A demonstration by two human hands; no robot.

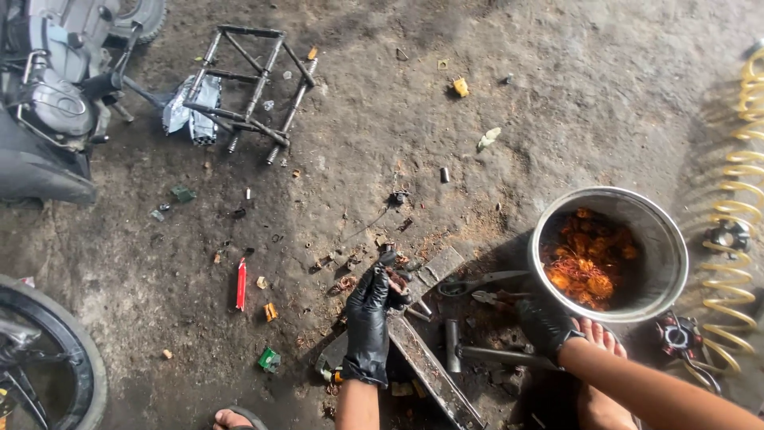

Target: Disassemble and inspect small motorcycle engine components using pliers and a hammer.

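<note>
Left hand, black glove, fingers pinched on a small dark part wound with copper wire, above the steel bar. Right hand, gloved, rests on the ground beside the pliers and metal pot; its finger state cannot be told.

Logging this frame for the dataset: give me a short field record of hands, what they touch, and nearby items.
setting: dirt floor
left hand: black glove, pinching a small dark part with coppery wire
right hand: black glove, on tools by the metal pot
pot contents: tangled copper wire
under hands: rusty metal bar, pliers
nearby: yellow coiled hose, metal frame
</note>
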